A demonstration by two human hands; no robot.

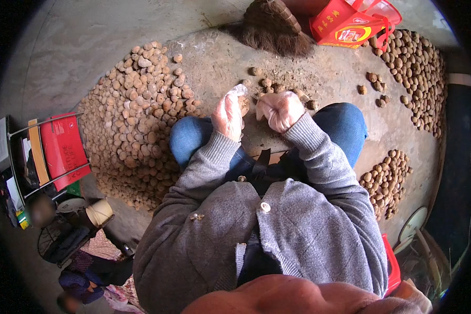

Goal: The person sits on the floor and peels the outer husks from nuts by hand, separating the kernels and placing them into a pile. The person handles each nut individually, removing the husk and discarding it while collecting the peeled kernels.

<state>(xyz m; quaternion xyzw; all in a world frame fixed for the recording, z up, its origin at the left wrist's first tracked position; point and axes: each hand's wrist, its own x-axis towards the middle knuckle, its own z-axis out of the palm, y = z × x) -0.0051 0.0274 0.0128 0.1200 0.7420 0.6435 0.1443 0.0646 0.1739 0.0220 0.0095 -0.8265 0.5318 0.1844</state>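
My left hand (pixel 228 114), in a thin clear plastic glove, is closed around a round brown tuber (pixel 243 105), which shows at the thumb side. To its right, my right hand (pixel 280 111), also in a clear glove, is curled with its fingers toward the tuber; whether it grips something small is hidden. Several loose brown tubers (pixel 266 82) lie on the concrete floor just beyond both hands, among dirt crumbs (pixel 298 76). A large heap of pale brown tubers (pixel 137 106) spreads to the left of my knees.
A brush-like broom head (pixel 276 33) and a red bag (pixel 349 29) stand at the far side. Darker tubers (pixel 420 74) form a heap at far right, with a smaller pile (pixel 386 182) nearer. A metal rack (pixel 47 125) stands left. Other people (pixel 80 280) are at lower left.
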